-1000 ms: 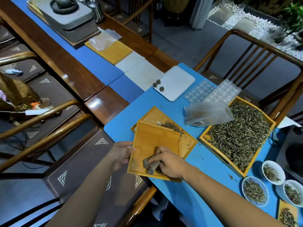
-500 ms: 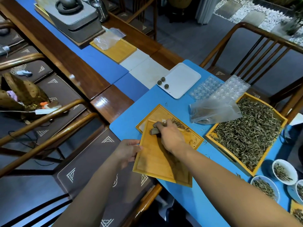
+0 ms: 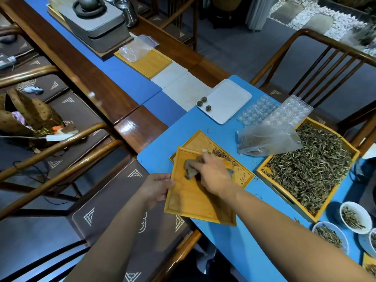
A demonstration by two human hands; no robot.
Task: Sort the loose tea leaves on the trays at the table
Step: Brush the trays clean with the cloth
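My left hand (image 3: 156, 187) grips the left edge of a bare wooden tray (image 3: 189, 202), which lies tilted over the near corner of a second wooden tray (image 3: 242, 176). That second tray holds a small heap of loose tea leaves (image 3: 220, 154) by my fingertips. My right hand (image 3: 213, 176) rests on the upper part of the top tray, closed around a small grey-brown cloth or brush (image 3: 188, 166). To the right stands a large wooden tray (image 3: 284, 197) heaped with loose tea leaves (image 3: 313, 167).
A clear plastic bag (image 3: 266, 137) and clear ball moulds (image 3: 284, 110) lie beyond the trays. A white tray (image 3: 230, 100) holds three tea balls. White bowls of leaves (image 3: 354, 219) sit at right. Wooden chairs flank the blue table (image 3: 234, 247).
My right hand swept the cloth from the near edge of the top tray up to its far end, then drew back slightly. The left hand kept hold of the tray's edge.
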